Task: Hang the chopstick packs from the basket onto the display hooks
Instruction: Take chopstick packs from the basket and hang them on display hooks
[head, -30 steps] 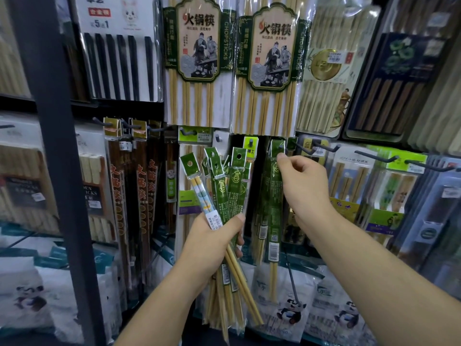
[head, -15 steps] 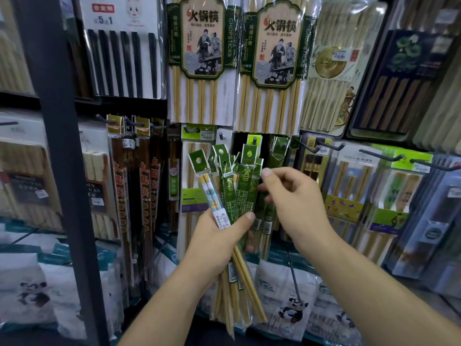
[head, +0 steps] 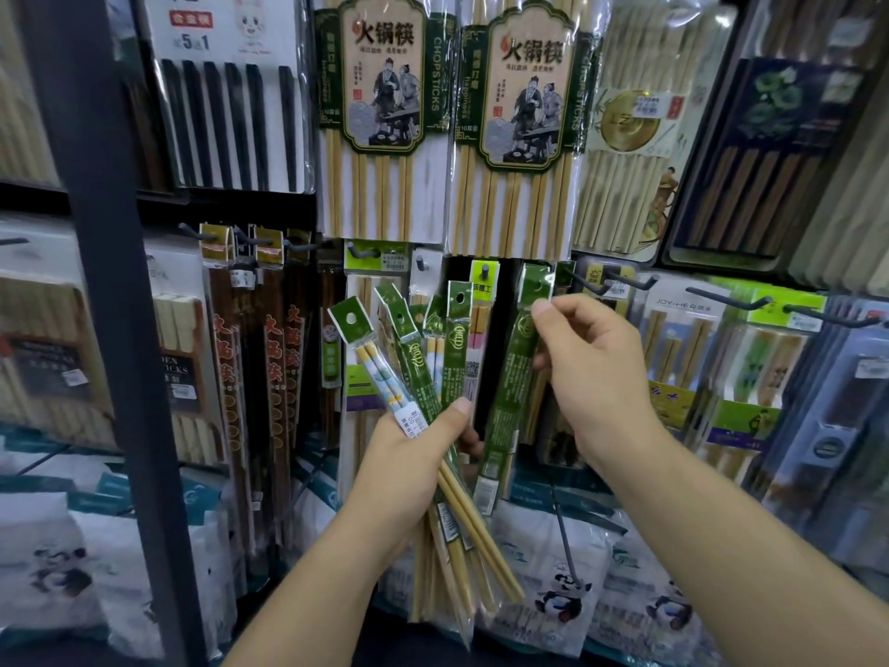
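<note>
Centrally in the head view, the left hand [head: 409, 459] gripped a bundle of chopstick packs [head: 450, 358] around its middle, thumb laid across the front. The bundle fanned upward and apart, green punched headers on top; bare bamboo ends stuck out below the hand, pointing down and to the right. At the left edge of the fan sat one patterned pack [head: 380, 373] with white and blue sticks, its barcode sticker just above the thumb base.

The right hand [head: 596, 377] pinched a single green pack [head: 512, 382] near its upper end, thumb on the front, fingers curled behind. This pack was tilted: header up and right, lower end down and left, close to the left hand's fingertips but apart from the bundle. Its punched header lay just left of a black display hook [head: 630, 281]. Could not tell whether the header touched any hook.

Between the bundle and the single pack, a yellow-green header [head: 485, 276] hung on a peg against the back panel.

Surroundings: two large hot-pot chopstick packs [head: 385, 113] hung side by side in the upper row, directly above both hands. A pack of black chopsticks [head: 231, 113] hung to their left. A dark upright post [head: 110, 281] ran down the left side of the view. Long dark brown packs [head: 269, 377] hung right of the post. More hooks with boxed sets [head: 683, 339] lined the right. Panda-printed bags [head: 563, 594] lay along the bottom shelf, under the forearms.
</note>
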Available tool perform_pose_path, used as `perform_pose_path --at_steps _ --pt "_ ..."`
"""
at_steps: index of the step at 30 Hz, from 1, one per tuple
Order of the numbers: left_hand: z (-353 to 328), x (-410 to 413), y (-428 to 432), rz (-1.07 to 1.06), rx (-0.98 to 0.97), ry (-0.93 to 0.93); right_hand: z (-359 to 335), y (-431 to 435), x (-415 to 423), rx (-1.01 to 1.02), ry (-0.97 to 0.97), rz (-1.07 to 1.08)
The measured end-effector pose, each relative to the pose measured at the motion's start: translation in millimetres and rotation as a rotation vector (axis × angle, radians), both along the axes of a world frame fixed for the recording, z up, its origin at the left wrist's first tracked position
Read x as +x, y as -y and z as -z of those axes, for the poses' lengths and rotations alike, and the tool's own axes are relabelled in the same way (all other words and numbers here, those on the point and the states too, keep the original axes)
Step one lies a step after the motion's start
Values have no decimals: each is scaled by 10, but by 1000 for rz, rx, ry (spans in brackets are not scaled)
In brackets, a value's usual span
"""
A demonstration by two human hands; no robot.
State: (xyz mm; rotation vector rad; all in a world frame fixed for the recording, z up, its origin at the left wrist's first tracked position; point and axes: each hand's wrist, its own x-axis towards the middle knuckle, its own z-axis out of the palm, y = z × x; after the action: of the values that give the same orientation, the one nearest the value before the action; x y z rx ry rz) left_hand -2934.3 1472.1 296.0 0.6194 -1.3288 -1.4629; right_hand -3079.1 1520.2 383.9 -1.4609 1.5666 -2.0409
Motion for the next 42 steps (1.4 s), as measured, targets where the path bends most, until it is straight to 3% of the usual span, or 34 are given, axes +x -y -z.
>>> perform_pose_path --at_steps 3,17,32,38,42 --pt "-21 27 3 35 29 -61 -73 46 -35 9 8 16" --pt "-75 77 -75 54 2 19 -70 150 -73 32 63 76" --pt "-28 50 -41 30 -102 110 65 275 -226 44 -154 263" --pt "3 5 -36 49 -89 57 210 100 -108 30 -8 117" --pt "18 -17 -35 71 -84 54 248 -51 -1 18 -80 -103"
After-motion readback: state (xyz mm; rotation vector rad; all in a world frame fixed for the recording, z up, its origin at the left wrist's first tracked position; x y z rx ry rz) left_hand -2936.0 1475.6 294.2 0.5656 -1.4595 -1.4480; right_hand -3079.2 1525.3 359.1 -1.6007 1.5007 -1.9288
